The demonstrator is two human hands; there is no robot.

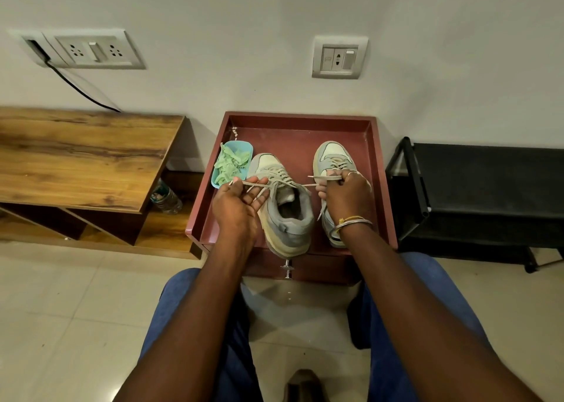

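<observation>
Two grey and cream sneakers stand on a maroon tray-topped cabinet [378, 169]. The left sneaker [288, 218] sits in the middle with its heel toward me. Its grey lace [274, 182] is stretched sideways between my hands. My left hand [236, 203] pinches one lace end at the shoe's left. My right hand [345, 192] grips the other lace end and lies over the right sneaker [331, 157], hiding most of it. A bangle and thread circle the right wrist.
A light blue tub [244, 149] of green paper strips stands at the tray's left. A wooden shelf unit [82, 157] stands to the left with a bottle [166, 198] under it. A black rack [488, 181] is to the right. My knees are below.
</observation>
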